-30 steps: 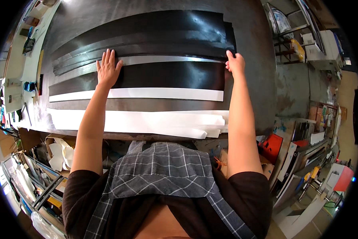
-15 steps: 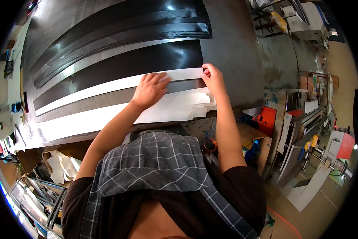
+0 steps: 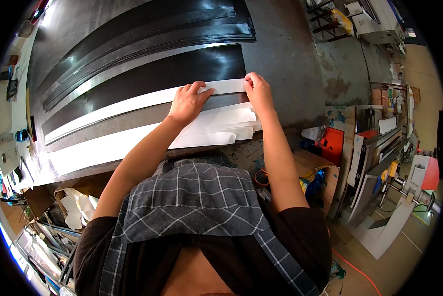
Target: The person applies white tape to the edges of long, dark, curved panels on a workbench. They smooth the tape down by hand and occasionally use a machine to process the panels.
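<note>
A long white strip [image 3: 229, 87] lies along the near edge of a black sheet [image 3: 182, 67] on the dark table. My left hand [image 3: 188, 103] rests on the strip short of its right end, thumb and fingers apart, fingertips touching it. At that right end, by the sheet's corner, my right hand [image 3: 259, 91] is closed, thumb and forefinger pinching the strip. Nearer to me lies a fanned pile of white strips [image 3: 118, 144], with my left forearm crossing over it.
A stack of long black sheets [image 3: 147, 42] lies farther back on the table [image 3: 283, 64]. Below the near edge, a cardboard box [image 3: 66, 190] holds white scraps at left. An orange-red panel [image 3: 332, 145] and leaning boards [image 3: 362, 170] stand at right.
The view has shifted slightly. My left fingers have drawn up and bunched more on the white strip, while my right hand keeps its pinch at the strip's end.
</note>
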### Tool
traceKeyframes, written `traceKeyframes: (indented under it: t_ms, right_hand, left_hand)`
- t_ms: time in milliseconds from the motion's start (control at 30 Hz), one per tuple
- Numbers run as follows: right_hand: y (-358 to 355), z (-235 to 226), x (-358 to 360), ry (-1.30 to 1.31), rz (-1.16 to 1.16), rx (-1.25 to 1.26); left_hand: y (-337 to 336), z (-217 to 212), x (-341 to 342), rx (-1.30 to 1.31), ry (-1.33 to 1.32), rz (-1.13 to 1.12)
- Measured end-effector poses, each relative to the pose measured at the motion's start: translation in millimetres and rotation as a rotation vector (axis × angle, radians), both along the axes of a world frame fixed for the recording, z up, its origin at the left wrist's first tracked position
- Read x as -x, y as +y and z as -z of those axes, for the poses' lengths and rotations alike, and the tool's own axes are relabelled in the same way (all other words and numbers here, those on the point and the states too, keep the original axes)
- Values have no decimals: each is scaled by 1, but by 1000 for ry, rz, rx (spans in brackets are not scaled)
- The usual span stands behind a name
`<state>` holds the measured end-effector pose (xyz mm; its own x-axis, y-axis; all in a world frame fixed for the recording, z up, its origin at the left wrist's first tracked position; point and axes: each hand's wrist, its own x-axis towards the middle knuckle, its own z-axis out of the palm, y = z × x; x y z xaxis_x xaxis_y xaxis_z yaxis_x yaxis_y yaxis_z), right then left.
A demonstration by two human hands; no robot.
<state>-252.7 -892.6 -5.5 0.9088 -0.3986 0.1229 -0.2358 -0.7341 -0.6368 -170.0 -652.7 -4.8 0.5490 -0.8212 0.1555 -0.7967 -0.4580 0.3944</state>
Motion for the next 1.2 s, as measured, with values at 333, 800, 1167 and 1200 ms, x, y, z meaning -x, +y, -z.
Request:
traceKeyframes:
  t_ms: [333, 800, 1167, 1200]
  right_hand:
    - [2, 5, 2, 9, 22, -4]
    - [0, 2, -2, -14, 20, 62]
    - [-1, 0, -5, 57, 68, 0]
    - [-2, 0, -6, 57, 57, 18]
  left_hand:
    - [-2, -2, 2, 3, -21, -21]
    - [-3, -2, 4, -25, -26, -32]
    - [-4, -3, 5, -43, -13, -45]
    - [-4, -3, 5, -37, -13, -45]
